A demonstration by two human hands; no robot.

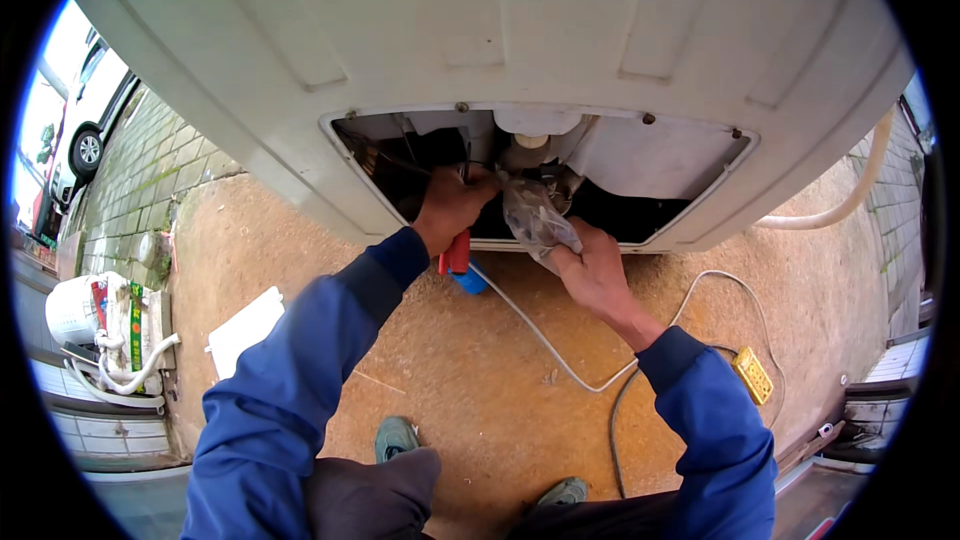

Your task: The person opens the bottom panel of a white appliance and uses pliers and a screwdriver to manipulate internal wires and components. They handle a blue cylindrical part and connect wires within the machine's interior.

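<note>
A white appliance cabinet fills the upper view, with a rectangular opening showing pipes and a white cylindrical fitting. My left hand is closed round a tool with red handles at the opening; the tool's dark tip points up into it. My right hand grips a crumpled clear plastic bag, which reaches up to the metal and plastic parts inside. A blue object lies on the floor below my left hand, partly hidden.
A white panel lies at left, beside a white bucket and hoses. A yellow power strip and cables are on the concrete floor at right. A white hose runs from the cabinet's right side. A white car stands outside, upper left.
</note>
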